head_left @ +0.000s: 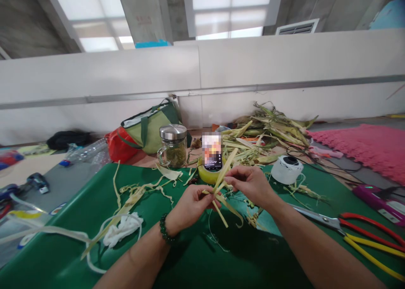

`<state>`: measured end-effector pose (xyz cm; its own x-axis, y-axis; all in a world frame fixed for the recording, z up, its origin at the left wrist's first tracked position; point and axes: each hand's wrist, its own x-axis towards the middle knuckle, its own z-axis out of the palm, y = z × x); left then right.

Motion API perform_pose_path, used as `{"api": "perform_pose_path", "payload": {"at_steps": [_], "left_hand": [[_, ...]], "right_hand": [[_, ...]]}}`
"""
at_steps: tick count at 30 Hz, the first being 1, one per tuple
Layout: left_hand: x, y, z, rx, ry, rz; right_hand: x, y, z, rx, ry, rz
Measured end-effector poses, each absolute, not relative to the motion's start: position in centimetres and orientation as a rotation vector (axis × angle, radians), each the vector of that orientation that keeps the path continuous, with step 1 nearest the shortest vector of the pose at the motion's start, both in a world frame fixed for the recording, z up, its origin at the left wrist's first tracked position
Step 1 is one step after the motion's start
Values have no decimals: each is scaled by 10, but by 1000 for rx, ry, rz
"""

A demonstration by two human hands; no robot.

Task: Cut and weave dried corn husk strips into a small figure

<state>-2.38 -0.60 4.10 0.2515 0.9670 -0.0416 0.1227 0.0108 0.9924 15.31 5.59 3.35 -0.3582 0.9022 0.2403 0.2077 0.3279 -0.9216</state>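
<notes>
In the middle of the head view, several pale yellow corn husk strips (pixel 225 170) cross one another between my hands. My left hand (pixel 193 202), with a dark green bead bracelet (pixel 166 230) at the wrist, pinches them where they cross. My right hand (pixel 249 184) is closed at the fingertips on a husk strip at the right of the crossing. One flat strip sticks up; others hang down over the green mat (pixel 196 263). Just behind the hands, a phone (pixel 212 152) with a lit screen leans upright in a yellow tape roll (pixel 207 176).
Long scissors (pixel 332 221) with red and yellow handles lie at right, near a white thread spool (pixel 286 171). A glass jar mug (pixel 174 147) stands behind. Dried husks (pixel 275 124) are heaped at the back. At left lie husk scraps (pixel 131 198) and a white cloth bundle (pixel 123 230).
</notes>
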Motion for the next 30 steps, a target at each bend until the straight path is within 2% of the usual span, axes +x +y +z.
{"api": "perform_pose_path", "payload": {"at_steps": [4,9,14,30], "left_hand": [[-24,-6,41,1376,1110,951],[-25,-4,38,1340,1135,958],[-25,-4,38,1339,1143,963],[-23,-5,38,1304,1066,896]], "right_hand": [[156,59,31,-1042,-1859,978],[161,61,33,-1089,-1935,624],[164,52,39,-939,-1857,388],[145,42,37,-641,-2165,60]]}}
